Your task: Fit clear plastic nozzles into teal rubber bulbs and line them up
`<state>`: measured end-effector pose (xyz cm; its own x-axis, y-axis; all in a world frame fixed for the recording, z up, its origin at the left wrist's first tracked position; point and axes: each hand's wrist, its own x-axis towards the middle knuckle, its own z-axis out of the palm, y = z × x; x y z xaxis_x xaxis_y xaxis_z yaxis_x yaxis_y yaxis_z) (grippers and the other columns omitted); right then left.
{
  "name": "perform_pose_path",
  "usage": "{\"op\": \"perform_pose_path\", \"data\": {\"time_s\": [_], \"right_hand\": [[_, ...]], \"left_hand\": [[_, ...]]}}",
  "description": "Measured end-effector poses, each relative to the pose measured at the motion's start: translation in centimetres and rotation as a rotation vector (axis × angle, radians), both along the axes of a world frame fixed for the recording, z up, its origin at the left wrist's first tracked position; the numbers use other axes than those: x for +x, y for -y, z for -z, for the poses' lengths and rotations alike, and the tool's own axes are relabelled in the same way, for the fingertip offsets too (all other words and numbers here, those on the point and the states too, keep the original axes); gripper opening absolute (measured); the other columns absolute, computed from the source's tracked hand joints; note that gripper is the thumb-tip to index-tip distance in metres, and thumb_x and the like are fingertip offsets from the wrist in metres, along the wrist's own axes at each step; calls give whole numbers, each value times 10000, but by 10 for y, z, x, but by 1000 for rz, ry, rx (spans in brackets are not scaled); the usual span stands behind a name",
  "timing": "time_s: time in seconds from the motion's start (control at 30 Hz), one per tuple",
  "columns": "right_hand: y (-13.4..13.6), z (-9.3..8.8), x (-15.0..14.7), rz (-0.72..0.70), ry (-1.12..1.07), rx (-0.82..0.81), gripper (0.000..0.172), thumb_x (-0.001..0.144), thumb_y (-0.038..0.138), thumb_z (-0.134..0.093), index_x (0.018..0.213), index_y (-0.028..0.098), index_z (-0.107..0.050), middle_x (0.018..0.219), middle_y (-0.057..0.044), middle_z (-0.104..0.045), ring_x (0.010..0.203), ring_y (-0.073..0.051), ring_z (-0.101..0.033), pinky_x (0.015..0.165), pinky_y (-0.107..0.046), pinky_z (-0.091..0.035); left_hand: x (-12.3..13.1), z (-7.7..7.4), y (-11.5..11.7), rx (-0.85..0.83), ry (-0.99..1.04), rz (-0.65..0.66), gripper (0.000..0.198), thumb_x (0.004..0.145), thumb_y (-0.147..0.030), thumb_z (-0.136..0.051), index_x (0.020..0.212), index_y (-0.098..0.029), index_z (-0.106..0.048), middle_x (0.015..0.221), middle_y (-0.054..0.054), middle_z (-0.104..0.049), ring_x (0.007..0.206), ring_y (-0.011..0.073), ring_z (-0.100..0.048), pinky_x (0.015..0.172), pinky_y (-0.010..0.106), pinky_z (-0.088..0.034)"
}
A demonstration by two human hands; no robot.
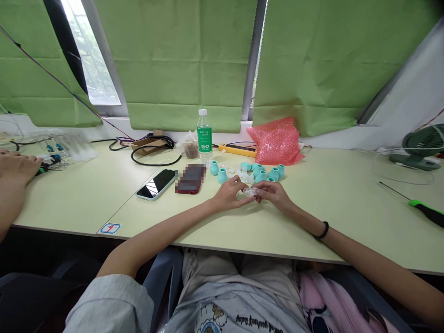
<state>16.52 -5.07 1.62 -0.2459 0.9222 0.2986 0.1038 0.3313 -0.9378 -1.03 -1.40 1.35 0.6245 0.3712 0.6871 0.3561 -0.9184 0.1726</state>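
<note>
Between my two hands is a small clear plastic tube-like piece (250, 191), lying sideways just above the table. My left hand (231, 193) pinches its left end between thumb and fingers. Around its right end the fingers of my right hand (275, 193) are closed. Behind the hands stand several turquoise bulb-shaped pieces (260, 176) with narrow necks and open tops. Two more turquoise pieces (222, 175) are left of that group. Small whitish translucent bits (245, 177) lie among them, too small to make out.
Two phones, one light-edged (157, 184) and one red (190, 179), lie left of my hands. A water bottle (204, 138), a yellow tool (237, 150) and a red bubble-wrap bag (279, 142) stand behind. A screwdriver (421, 206) and green fan (421, 143) are right; another person's hand (19, 166) is left.
</note>
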Motion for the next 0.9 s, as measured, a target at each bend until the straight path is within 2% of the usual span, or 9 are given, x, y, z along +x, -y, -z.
{"op": "perform_pose_path", "data": {"time_s": [0.27, 0.6, 0.9], "right_hand": [[1, 3, 1, -26, -42, -56, 241, 648, 354, -585, 750, 136, -569, 603, -34, -600, 504, -113, -538, 497, -262, -445], [1, 3, 2, -64, -33, -51, 261, 637, 336, -603, 805, 146, -543, 634, -34, -605, 513, -109, -539, 522, -274, -451], [1, 3, 1, -76, -52, -38, 217, 645, 300, -603, 783, 145, -539, 632, -25, -594, 531, -107, -530, 528, -272, -445]], "left_hand": [[-3, -4, 4, -31, -41, -8, 298, 737, -415, -415, 759, -140, -527, 672, 49, -504, 701, 150, -468, 582, 258, -375], [0, -6, 7, -71, -46, -17, 199, 757, -319, -385, 726, -151, -489, 653, 33, -483, 716, 147, -459, 605, 256, -372], [-2, -5, 5, -99, -43, -37, 280, 745, -410, -416, 756, -147, -513, 675, 27, -495, 693, 134, -463, 600, 247, -371]]}}
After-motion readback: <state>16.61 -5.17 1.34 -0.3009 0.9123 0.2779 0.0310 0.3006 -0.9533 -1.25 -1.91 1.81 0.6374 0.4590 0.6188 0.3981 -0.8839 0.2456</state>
